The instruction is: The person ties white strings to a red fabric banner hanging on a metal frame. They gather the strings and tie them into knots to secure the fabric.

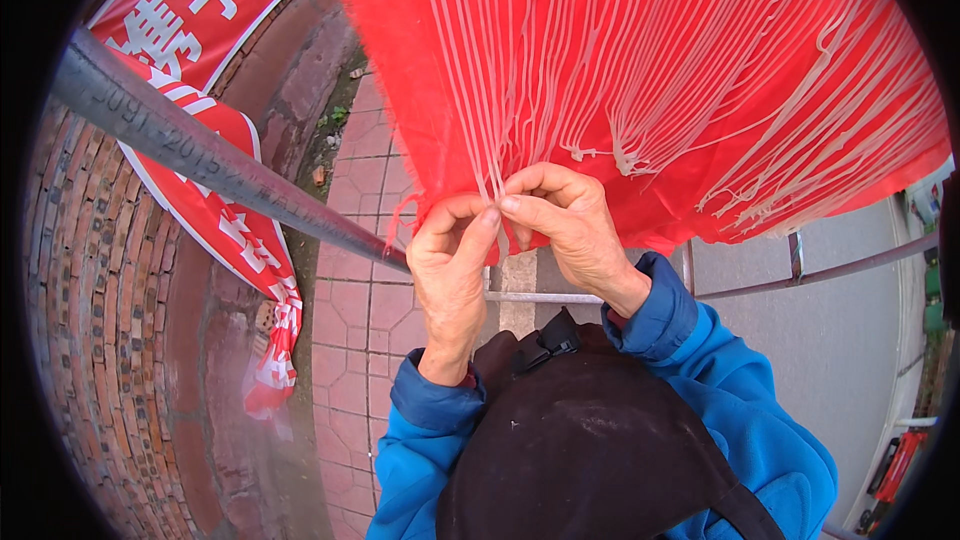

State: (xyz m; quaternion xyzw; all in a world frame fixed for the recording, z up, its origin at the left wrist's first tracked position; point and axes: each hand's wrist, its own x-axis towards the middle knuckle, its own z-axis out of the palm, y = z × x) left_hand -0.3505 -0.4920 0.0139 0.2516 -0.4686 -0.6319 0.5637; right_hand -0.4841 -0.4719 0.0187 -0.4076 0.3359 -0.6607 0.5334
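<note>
Pale, flat noodle-like strands (660,60) hang in many long rows in front of a red cloth (405,75). Both hands meet at the lower ends of the leftmost strands. My left hand (450,270) pinches a few of these ends between thumb and forefinger. Close against it, my right hand (570,225) grips the same small bunch with thumb and fingertips, and a short tail dangles below. To the right, one group of strands ends in a knotted clump (622,161). Farther right, other ends (757,214) hang loose and tangled.
A metal pipe (225,157) slants in from the left, and a thinner rail (825,270) crosses at right. Beyond the pipe, a red banner with white writing (217,7) hangs along a brick wall (97,300). Pink paving (352,315) and a grey road (825,345) lie below.
</note>
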